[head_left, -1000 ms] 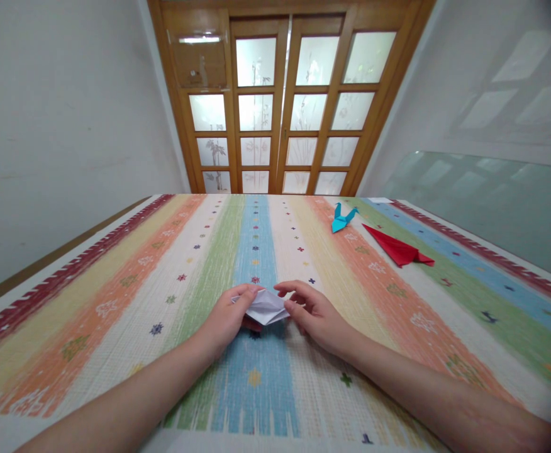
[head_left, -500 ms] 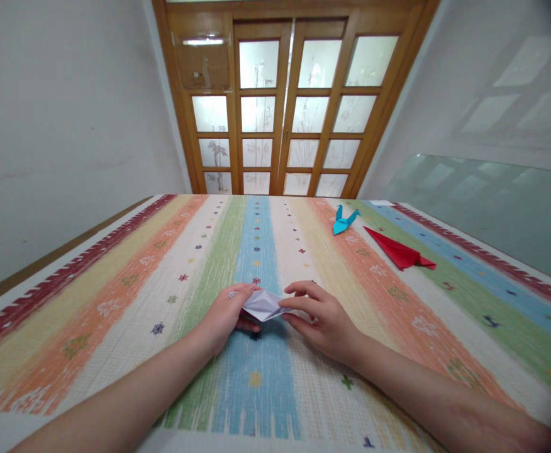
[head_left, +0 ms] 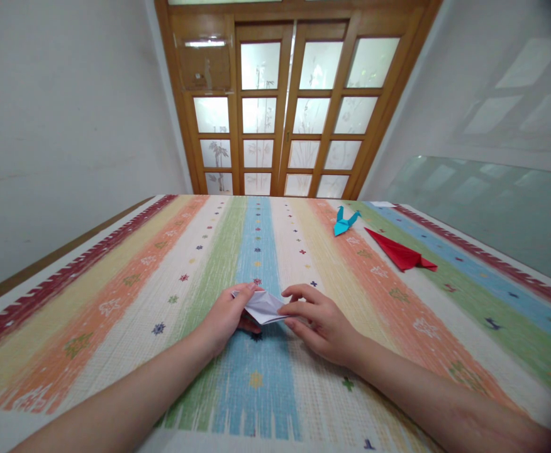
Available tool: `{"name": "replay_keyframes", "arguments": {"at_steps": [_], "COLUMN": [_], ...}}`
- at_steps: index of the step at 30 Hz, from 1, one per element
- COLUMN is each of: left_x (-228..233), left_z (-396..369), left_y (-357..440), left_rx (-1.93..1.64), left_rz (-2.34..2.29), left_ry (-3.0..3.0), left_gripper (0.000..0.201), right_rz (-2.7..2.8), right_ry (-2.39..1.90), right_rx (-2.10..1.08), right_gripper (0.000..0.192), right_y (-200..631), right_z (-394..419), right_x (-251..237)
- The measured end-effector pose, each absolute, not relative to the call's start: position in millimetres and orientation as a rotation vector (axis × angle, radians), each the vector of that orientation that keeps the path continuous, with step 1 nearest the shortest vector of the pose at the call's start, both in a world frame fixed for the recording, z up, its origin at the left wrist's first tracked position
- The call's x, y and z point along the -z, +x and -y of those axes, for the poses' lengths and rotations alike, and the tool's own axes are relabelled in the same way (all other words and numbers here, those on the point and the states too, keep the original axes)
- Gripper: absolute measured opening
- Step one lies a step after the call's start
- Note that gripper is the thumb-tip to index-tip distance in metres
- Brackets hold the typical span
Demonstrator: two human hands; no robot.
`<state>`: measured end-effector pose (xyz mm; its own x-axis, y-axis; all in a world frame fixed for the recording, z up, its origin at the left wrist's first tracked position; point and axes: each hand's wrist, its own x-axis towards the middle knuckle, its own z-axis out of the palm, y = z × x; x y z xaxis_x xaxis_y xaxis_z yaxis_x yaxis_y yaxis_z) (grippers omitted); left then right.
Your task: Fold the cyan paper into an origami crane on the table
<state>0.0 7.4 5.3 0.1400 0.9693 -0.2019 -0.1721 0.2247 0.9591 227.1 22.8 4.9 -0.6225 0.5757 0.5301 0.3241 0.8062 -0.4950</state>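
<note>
A small piece of folded white paper [head_left: 265, 308] is held between my two hands, low over the blue stripe of the tablecloth. My left hand [head_left: 231, 316] is closed on its left end, thumb on top and fingers beneath. At the right end, my right hand [head_left: 320, 319] pinches the paper's edge between thumb and fingers, with the index finger arched above. Both hands hide the ends of the paper.
A blue origami figure [head_left: 345, 222] with two upright points lies at the back right. Beside it rests a red folded paper plane [head_left: 400, 251]. The striped tablecloth [head_left: 129, 327] covers the table; wooden glazed doors [head_left: 282, 107] stand beyond its far edge.
My right fingers have shifted slightly in toward the paper, whose right side now looks more folded together. My left hand keeps its grip almost unchanged.
</note>
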Motion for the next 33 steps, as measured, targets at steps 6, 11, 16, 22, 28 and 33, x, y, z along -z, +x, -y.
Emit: {"name": "replay_keyframes", "arguments": {"at_steps": [6,11,16,22,28,33], "left_x": [-8,-7,-7,-10,-2,9], "left_z": [-6,-7,-10,-19,-40,-45], "left_y": [0,-1,-6,-17,-37,-39], "left_rx": [-1.051,-1.066,-1.034,-1.088,-1.358,-1.405], "left_rz": [-1.074,-1.032,-0.989,-1.021,-1.177,-1.197], "left_ry": [0.989,0.959,0.913,0.868,0.842,0.912], "left_gripper": [0.058,0.059,0.061,0.062,0.056,0.050], "right_rz": [2.199,2.167,2.179,2.071,1.825,1.760], "right_ry": [-0.644,-0.695,-0.756,-0.924,-1.052,-1.124], "right_rx": [-0.565,-0.587,-0.611,-0.643,-0.747,-0.775], "right_gripper": [0.033,0.036,0.012,0.013,0.019,0.027], "right_y": [227,225,224,225,227,235], "right_z": [-22,-24,-27,-32,-40,-48], "right_x": [-4,-2,-2,-4,-12,-43]}}
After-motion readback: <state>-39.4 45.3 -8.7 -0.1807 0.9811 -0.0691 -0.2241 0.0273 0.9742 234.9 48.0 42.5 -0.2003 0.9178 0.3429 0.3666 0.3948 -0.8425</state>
